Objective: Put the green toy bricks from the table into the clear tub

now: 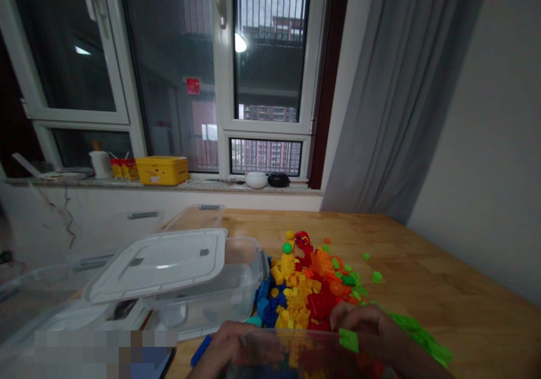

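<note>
A clear plastic box (310, 342) fills the bottom of the view, close to me, with coloured toy blocks showing through it. My left hand (243, 345) is closed around its left side, the fingers partly blurred behind the clear plastic. On the right, my right hand (372, 331) curls its fingers at the box's far edge, beside a bright green piece (349, 339) on the rim. Just beyond both hands lies a pile of blocks, with yellow blocks (298, 300), red blocks (321, 305) and blue blocks (266, 303). A blue stick-shaped block (200, 351) is left of my left hand.
To the left stands a clear storage bin (243, 300) with a white lid (169, 263) resting tilted on it. Green pieces (418, 334) are scattered on the wooden table (456, 277) at right. A yellow box (163, 170) sits on the windowsill. A grey curtain (380, 97) hangs at right.
</note>
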Tool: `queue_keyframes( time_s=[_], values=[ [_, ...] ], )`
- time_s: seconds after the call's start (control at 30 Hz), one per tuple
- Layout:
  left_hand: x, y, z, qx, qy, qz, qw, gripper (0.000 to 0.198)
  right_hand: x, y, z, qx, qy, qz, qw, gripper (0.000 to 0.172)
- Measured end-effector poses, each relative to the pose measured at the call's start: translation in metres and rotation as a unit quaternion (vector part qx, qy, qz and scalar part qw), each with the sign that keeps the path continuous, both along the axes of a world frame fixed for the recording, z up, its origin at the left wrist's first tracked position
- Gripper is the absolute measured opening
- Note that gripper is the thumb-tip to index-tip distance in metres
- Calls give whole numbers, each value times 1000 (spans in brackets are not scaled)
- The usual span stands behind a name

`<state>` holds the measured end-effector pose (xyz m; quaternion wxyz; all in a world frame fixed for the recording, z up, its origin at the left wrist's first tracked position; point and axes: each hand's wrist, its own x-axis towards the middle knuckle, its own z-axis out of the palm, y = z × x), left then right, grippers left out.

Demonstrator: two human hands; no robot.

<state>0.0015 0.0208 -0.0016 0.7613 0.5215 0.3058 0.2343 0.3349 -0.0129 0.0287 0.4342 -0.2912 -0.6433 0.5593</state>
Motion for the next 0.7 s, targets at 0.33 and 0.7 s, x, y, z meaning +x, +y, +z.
queue_keyframes(
  time_s=[0.33, 0.7],
  values=[
    [1, 3, -10, -17, 1, 15, 1000, 19, 4, 9, -10, -30, 7, 36, 999, 12],
    [-1, -2, 0, -17, -7, 13, 1000, 23, 7, 12, -18, -47, 1, 39, 998, 16]
  ],
)
